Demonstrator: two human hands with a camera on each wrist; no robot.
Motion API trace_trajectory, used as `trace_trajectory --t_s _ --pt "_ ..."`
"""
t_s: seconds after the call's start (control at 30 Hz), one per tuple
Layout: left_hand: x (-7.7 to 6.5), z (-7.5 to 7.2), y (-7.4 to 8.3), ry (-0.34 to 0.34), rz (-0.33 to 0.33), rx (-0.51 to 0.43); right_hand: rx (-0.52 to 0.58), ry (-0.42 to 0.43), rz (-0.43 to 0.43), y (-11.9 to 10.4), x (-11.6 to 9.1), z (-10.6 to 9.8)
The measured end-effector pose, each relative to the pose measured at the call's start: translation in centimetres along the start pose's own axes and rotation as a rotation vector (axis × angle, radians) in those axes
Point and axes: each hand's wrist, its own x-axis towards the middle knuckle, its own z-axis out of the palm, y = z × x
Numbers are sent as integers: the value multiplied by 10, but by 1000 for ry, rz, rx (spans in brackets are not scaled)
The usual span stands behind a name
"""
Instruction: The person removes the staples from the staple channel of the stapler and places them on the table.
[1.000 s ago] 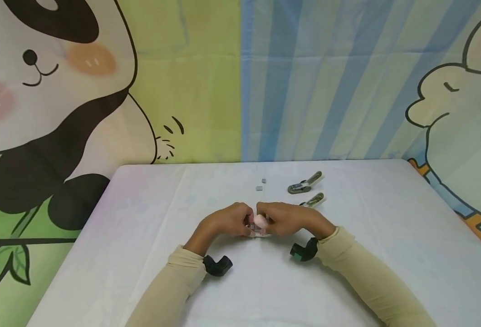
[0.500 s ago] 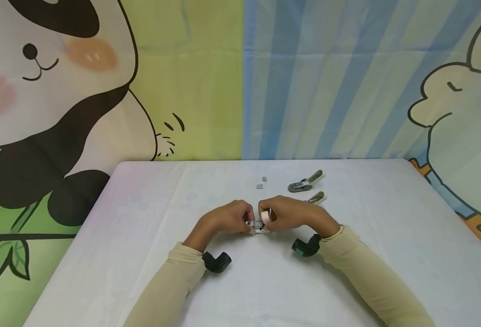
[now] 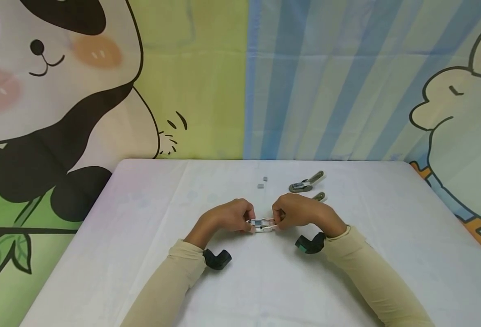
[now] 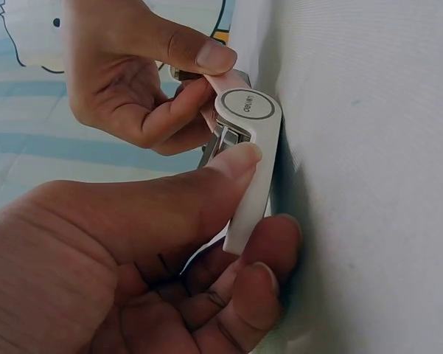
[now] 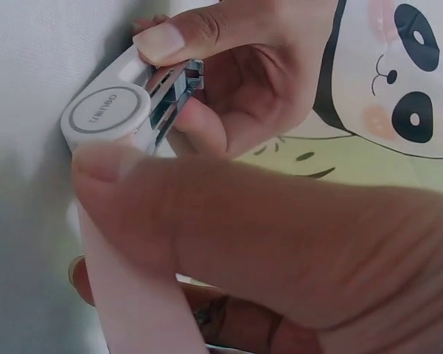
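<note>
A small white stapler (image 3: 267, 229) with a pink top arm (image 5: 129, 295) is held low over the table between both hands. Its top arm is swung wide open, baring the metal staple channel (image 5: 162, 114). My left hand (image 3: 233, 215) grips the base end, thumb against the channel in the left wrist view. With curled fingers my right hand (image 3: 299, 211) holds the pink arm near the round hinge (image 4: 248, 105). Part of the arm is hidden by the right fingers in the head view.
Behind the hands lie two small grey staple strips (image 3: 261, 185). An opened grey-green stapler (image 3: 306, 182) lies at the back right. The lever of another similar one (image 3: 319, 196) shows behind my right hand. A white cloth covers the table (image 3: 163, 195).
My right hand has moved right with the pink arm, folding it outward from an upright position, so the stapler's inside now shows. My left hand keeps its grip in nearly the same place.
</note>
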Motion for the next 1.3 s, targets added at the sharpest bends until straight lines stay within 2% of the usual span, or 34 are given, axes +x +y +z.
trace_trajectory --t_s 0.1,0.27,0.4,0.5,0.7,0.8,1.03,1.17,1.3 --pt "0 -1 1 -4 1 -2 -10 31 -45 -1 -1 -2" --pt "0 -2 1 -12 12 -3 -21 184 -190 -10 2 -1" --pt "0 -2 1 -10 29 -16 14 177 -253 -20 8 7" --pt "0 -2 1 -9 31 -36 7 150 -242 -23 13 15" --pt "0 -1 1 -18 10 -56 -35 173 -199 -23 18 24" --pt "0 -1 2 -18 8 -50 -10 186 -191 -24 18 25" --pt "-2 -2 0 -13 11 -72 105 214 -72 -29 20 28" --pt "-2 -3 0 -16 17 -98 109 233 -70 -30 20 29" --pt "-1 -3 0 -27 21 -102 61 253 -82 -30 17 28"
